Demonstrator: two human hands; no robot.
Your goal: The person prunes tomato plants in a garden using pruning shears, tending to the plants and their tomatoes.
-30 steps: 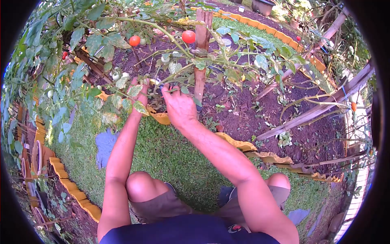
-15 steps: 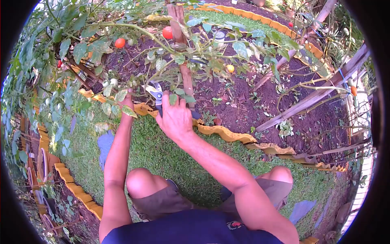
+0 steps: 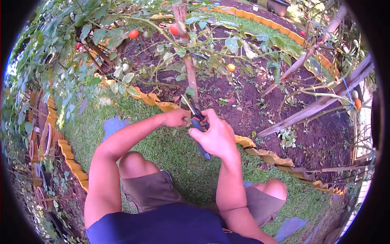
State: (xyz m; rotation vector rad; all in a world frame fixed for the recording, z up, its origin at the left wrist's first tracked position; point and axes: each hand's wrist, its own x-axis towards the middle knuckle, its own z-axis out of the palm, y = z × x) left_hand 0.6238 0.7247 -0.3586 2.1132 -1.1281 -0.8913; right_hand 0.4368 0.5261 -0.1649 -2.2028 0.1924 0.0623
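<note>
My right hand (image 3: 217,136) grips a pair of pruning shears (image 3: 203,147) with dark blue handles, its blade end pointing up and to the left. Just left of the shears is my left hand (image 3: 176,118), its fingers curled closed; whatever may be in them is too small to make out. Both hands are close together over the scalloped yellow edging (image 3: 152,99), in front of a wooden stake (image 3: 190,75). Above them spreads a tomato plant (image 3: 158,30) with a red tomato (image 3: 133,34), a second red tomato (image 3: 174,29) by the stake and an orange one (image 3: 231,67).
Dark soil (image 3: 239,97) lies beyond the edging, with grass (image 3: 178,158) on my side. Leaning wooden poles (image 3: 317,112) cross the bed at right, a blue tie (image 3: 345,87) on one. Dense foliage (image 3: 44,61) fills the left. Bluish stepping stones (image 3: 290,227) lie in the grass.
My left hand has come out of the leaves and moved right. My right hand, with the shears, has also moved right and nearer to me, and the view has shifted slightly.
</note>
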